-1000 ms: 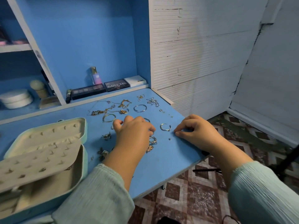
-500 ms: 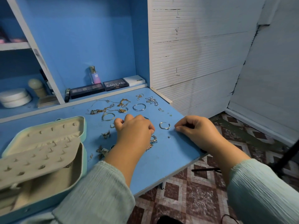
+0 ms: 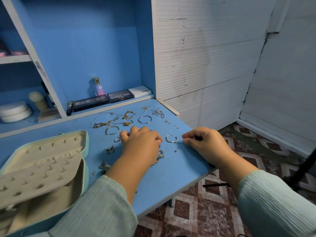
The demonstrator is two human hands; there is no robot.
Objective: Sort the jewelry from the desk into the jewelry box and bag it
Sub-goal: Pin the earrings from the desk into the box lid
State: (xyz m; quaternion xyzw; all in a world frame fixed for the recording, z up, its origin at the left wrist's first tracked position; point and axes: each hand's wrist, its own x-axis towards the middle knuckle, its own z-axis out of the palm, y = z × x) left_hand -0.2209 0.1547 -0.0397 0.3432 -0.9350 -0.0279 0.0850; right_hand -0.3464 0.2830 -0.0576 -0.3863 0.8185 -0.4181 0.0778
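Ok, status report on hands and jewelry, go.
Left hand curled over jewelry on desk. Right hand pinching something tiny. Jewelry box open.

Behind the jewelry box (image 3: 42,168) on the desk (image 3: 171,177) lie 2 large hoops (image 3: 144,119) and 1 open silver ring (image 3: 171,139). On the shelf beyond it are 2 dark palettes (image 3: 120,96), 1 white case (image 3: 139,91) and 1 bottle (image 3: 98,87). 2 hands (image 3: 142,142) show.

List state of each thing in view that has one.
Jewelry box: open, lid up, on desk.
Earring panel: tilted up inside box.
Left hand: fingers curled, on desk over jewelry.
Right hand: pinches a small silver piece.
Open ring: loose on desk, between hands.
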